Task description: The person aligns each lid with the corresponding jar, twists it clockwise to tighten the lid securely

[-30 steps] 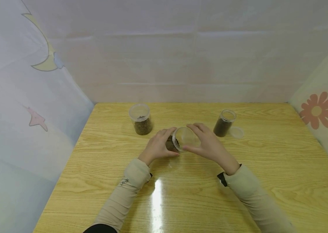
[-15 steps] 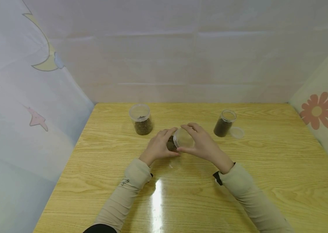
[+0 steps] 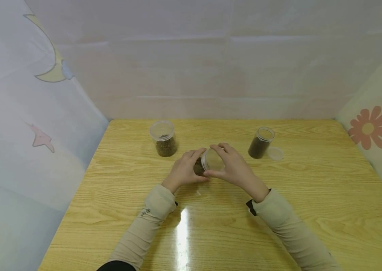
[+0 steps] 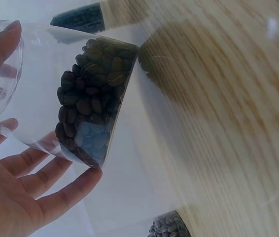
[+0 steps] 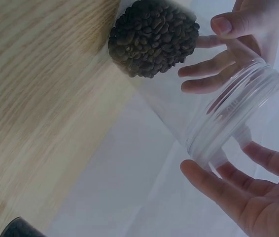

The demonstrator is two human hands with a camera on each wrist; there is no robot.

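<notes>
A clear jar (image 4: pixel 41 94) stands tilted between my hands, its bottom near the table and its mouth turned to the right. Dark coffee beans (image 5: pixel 152 39) fill its lower part. My left hand (image 3: pixel 184 169) grips the jar's body, thumb on the near side and fingers behind. At the mouth, my right hand (image 3: pixel 234 167) holds the clear ridged lid (image 5: pixel 238 106) by its edge, with thumb and fingers on opposite sides. In the right wrist view, the left hand (image 5: pixel 248 29) shows through the jar beyond the lid.
A wide clear jar (image 3: pixel 163 141) partly filled with dark beans stands at the back left of the wooden table (image 3: pixel 116 195). At the back right is a narrower jar (image 3: pixel 259 145) with dark contents. Beside it lies a translucent lid (image 3: pixel 275 153). Printed cloth surrounds the table.
My right hand has moved a little left, closing in on the lid edge and the jar's mouth. The left hand and the other jars have stayed put.
</notes>
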